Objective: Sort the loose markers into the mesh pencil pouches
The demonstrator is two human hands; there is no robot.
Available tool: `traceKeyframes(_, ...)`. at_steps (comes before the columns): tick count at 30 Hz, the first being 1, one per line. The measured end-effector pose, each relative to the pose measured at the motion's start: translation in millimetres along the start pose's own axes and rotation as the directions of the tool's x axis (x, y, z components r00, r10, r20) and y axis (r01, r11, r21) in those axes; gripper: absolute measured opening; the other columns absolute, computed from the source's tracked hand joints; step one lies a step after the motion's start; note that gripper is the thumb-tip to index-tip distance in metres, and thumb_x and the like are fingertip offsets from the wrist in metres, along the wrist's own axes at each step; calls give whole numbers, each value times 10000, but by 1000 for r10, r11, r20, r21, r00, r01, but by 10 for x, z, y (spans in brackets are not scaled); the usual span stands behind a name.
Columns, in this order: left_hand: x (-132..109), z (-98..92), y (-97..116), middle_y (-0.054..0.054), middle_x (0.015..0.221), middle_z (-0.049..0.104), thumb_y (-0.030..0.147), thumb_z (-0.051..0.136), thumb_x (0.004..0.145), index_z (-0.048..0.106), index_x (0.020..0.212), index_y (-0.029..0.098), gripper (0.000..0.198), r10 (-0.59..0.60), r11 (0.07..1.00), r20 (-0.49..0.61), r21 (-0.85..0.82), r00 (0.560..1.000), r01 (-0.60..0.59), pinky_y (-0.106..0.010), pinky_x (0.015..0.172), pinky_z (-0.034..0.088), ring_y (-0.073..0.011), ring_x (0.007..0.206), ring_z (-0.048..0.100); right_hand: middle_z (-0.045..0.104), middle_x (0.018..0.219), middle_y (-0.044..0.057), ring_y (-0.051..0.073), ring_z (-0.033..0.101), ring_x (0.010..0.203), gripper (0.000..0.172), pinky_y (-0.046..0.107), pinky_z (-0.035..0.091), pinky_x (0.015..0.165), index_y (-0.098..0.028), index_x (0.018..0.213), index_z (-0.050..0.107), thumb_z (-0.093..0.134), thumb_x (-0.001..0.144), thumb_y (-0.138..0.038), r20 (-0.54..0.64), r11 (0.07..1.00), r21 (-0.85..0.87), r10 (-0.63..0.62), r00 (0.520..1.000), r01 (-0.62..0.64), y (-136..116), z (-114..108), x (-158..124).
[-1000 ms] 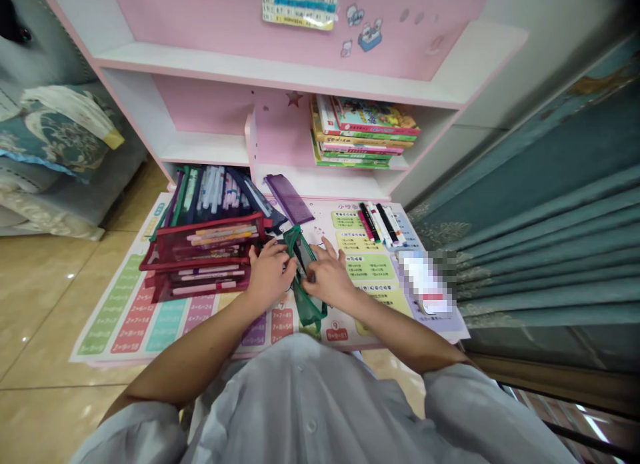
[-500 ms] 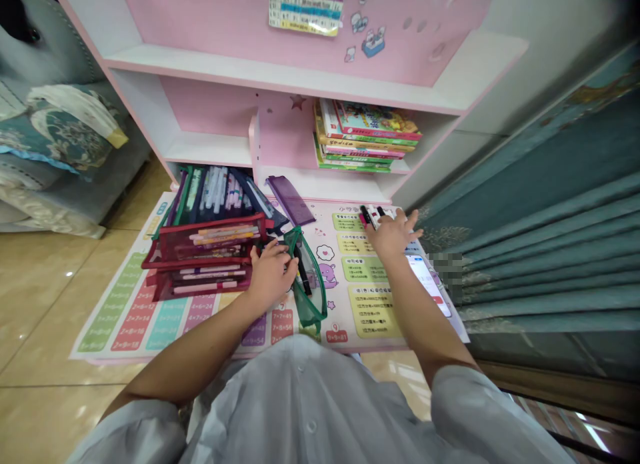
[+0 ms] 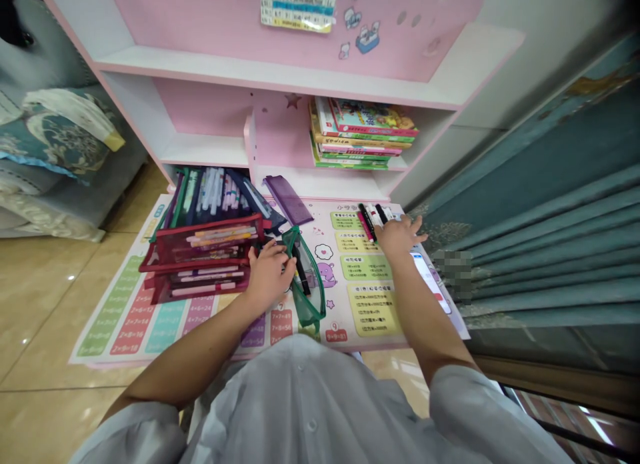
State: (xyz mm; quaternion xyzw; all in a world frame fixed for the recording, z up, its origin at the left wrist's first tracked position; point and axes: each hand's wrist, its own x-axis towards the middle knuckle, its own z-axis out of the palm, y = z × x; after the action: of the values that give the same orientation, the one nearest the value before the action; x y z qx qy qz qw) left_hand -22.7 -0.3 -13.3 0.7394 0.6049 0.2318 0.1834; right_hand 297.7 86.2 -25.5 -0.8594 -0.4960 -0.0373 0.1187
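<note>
Green mesh pouch (image 3: 306, 309) touching left hand (image 3: 270, 274); markers (image 3: 367, 222) on counter (image 3: 341, 311) under splayed right hand (image 3: 399, 238); cannot tell either grip.

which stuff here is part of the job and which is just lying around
Part of the job, it seems:
- green pouch, under the left hand
- black pen in it
- markers, at the right hand

Apparently just lying around:
- books
- phone

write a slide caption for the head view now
Left hand at a green mesh pouch, right hand at a row of markers.
</note>
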Motion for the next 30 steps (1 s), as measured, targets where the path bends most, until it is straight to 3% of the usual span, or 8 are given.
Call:
traceKeyframes(3, -1, -20, 18, -58, 1235, 716, 295, 544, 916, 686, 721, 218, 253, -9, 1000, 14, 0, 1000, 9, -689, 1131, 199, -296, 1367, 483, 449, 1515, 156, 438, 188, 1476, 294, 754, 241, 1083, -141, 927, 748, 558, 835, -346, -39, 991, 124, -43, 998, 48, -95, -145, -142)
traceKeyframes(7, -6, -37, 35, -61, 1250, 709, 294, 536, 912, 695, 713, 218, 265, -14, 1000, 13, 4, 1000, 14, -686, 1137, 192, -298, 1372, 476, 524, 1468, 115, 399, 254, 1468, 226, 720, 239, 1113, -189, 736, 719, 591, 800, -363, -31, 902, 371, -227, 973, 222, -290, -443, -525)
traceKeyframes(13, -8, -64, 38, -54, 1249, 706, 299, 514, 914, 699, 693, 221, 298, -8, 1000, 17, 16, 1000, 7, -707, 1125, 206, -319, 1374, 469, 586, 1416, 86, 375, 325, 1453, 228, 637, 249, 1149, -204, 578, 634, 600, 782, -301, 32, 725, 527, -539, 842, 444, -560, -762, -1199)
traceKeyframes(18, -11, -89, 48, -47, 1265, 700, 288, 516, 912, 708, 715, 227, 282, -8, 1000, 20, 20, 1000, 7, -718, 1126, 196, -317, 1383, 460, 617, 1381, 108, 397, 318, 1459, 196, 669, 279, 1089, -199, 547, 613, 621, 738, -242, 88, 704, 485, -630, 772, 519, -709, -716, -1480)
traceKeyframes(24, -18, -102, 60, -55, 1262, 700, 285, 514, 912, 725, 738, 229, 279, -4, 1000, 12, 29, 1000, 4, -729, 1125, 201, -328, 1381, 462, 560, 1449, 123, 396, 261, 1483, 206, 710, 230, 1082, -188, 592, 658, 626, 775, -279, 180, 696, 389, -701, 690, 604, -879, -599, -1601)
traceKeyframes(30, -20, -87, 38, -52, 1252, 705, 269, 521, 906, 716, 752, 227, 252, 1, 999, 3, 38, 1000, -1, -724, 1127, 205, -317, 1377, 471, 501, 1496, 150, 414, 213, 1492, 216, 727, 191, 1101, -183, 672, 709, 638, 814, -329, 235, 703, 306, -709, 665, 642, -1000, -534, -1625)
